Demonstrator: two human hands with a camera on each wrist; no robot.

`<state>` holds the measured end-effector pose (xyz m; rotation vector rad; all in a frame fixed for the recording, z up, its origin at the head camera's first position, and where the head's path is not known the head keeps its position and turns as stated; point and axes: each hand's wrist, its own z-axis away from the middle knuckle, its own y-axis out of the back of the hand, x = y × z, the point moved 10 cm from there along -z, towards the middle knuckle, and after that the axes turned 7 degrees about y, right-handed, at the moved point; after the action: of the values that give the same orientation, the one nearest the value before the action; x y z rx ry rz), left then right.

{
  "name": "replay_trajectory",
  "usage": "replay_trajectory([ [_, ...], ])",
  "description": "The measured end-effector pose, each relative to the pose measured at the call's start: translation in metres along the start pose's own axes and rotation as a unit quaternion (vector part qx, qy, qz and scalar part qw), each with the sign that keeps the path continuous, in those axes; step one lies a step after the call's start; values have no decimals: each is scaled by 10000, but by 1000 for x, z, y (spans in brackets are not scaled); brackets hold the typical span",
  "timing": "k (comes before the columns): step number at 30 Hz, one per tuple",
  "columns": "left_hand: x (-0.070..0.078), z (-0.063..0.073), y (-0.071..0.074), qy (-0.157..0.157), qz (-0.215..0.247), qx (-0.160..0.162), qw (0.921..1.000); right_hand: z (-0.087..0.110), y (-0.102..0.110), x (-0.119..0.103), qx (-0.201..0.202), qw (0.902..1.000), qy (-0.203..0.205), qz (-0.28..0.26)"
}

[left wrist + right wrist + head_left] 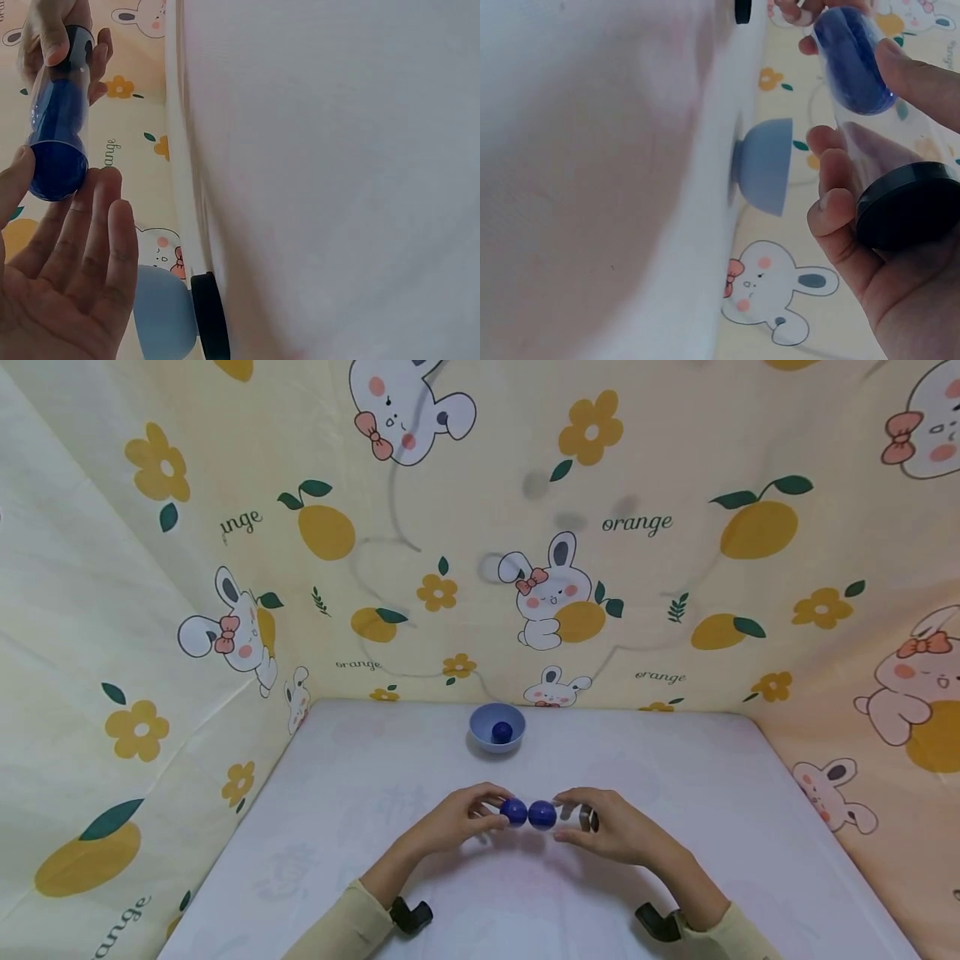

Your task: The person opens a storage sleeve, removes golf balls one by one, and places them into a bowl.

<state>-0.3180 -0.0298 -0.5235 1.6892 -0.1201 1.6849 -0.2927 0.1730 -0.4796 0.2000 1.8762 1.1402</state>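
A clear tube with a black end cap lies sideways between the hands, above the table. My right hand grips it near the capped end, thumb on one side and fingers curled on the other. Inside the tube is a blue ball. At the tube's other end sits a second blue ball, partly past the rim. My left hand pinches this ball between thumb and fingertips. Beyond the hands, a light blue bowl holds another blue ball.
The white-covered table meets a patterned cloth wall at the back and both sides. The bowl stands near the table's far edge. Dark camera mounts sit at both wrists.
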Motion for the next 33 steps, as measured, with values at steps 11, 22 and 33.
replay_trajectory([
  [11, 7, 2, 7, -122, -230, 169, 9995, 0, 0, 0, 195, 9997, 16, -124],
  [22, 1, 3, 15, -145, -79, 251, 9995, 2, -1, 7, 212, 9994, -133, -224],
  [33, 1, 2, 36, -35, -130, 605, 9981, 4, 1, 7, 290, 9992, -78, -257],
])
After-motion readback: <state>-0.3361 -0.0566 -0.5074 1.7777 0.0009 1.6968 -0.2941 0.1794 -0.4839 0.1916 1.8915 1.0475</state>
